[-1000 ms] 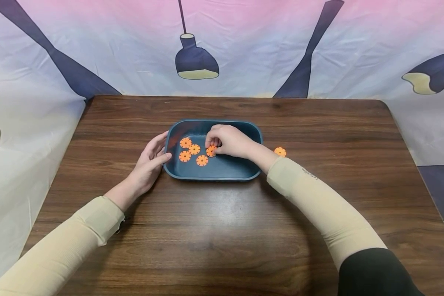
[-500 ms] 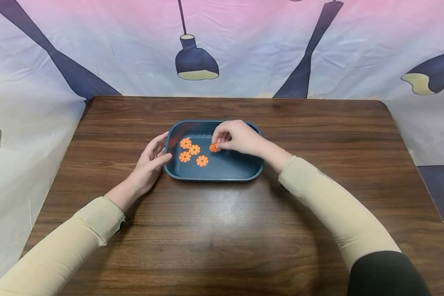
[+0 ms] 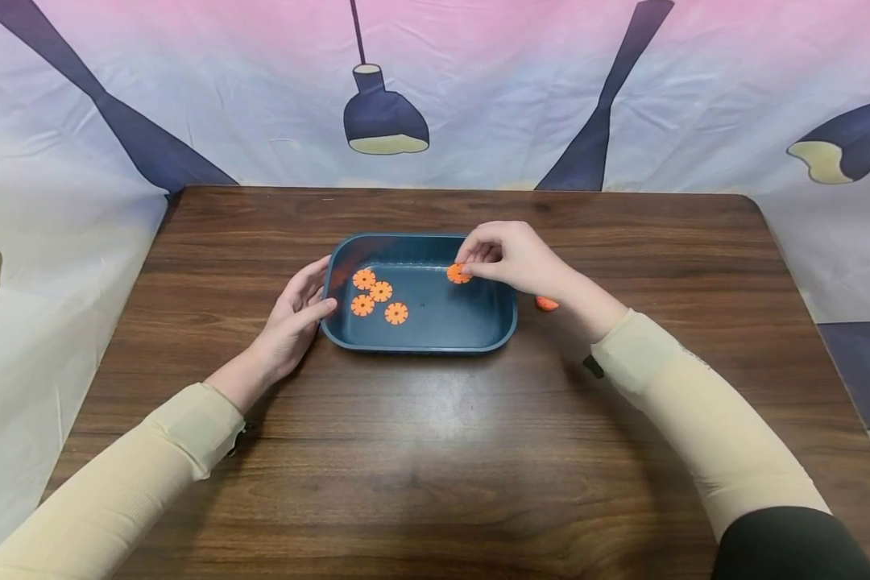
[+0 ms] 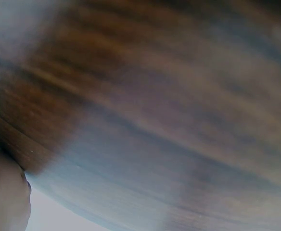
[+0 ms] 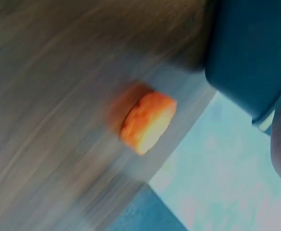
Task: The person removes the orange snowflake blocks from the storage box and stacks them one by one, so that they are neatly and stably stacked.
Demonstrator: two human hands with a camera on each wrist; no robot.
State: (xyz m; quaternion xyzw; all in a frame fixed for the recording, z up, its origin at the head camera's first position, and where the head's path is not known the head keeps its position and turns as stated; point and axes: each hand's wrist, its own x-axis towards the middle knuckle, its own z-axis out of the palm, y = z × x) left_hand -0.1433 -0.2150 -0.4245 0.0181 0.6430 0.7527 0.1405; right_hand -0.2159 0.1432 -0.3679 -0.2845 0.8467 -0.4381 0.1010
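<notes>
A dark blue tray (image 3: 442, 330) with rounded corners stands on the table. My left hand (image 3: 290, 322) grips its left end, thumb over the rim and fingers along the outer wall. Between thumb and fingertips, my right hand (image 3: 511, 258) pinches an orange notched disc (image 3: 459, 274) above the right part of the tray. Several similar discs (image 3: 381, 292) lie flat on the tray's left floor. Right of the tray, partly hidden under my right wrist, is an orange piece (image 3: 547, 304); the right wrist view shows it as a thick, blurred orange stack (image 5: 149, 122) standing on the wood.
The brown wooden table (image 3: 435, 451) extends all round the tray. Behind it hangs a cloth backdrop (image 3: 478, 105) printed with lamps. The left wrist view holds mostly blurred tabletop (image 4: 155, 106).
My right hand has lifted the orange disc from beside the others and carried it right and away from me, toward the tray's right end. My left hand has stayed put on the tray.
</notes>
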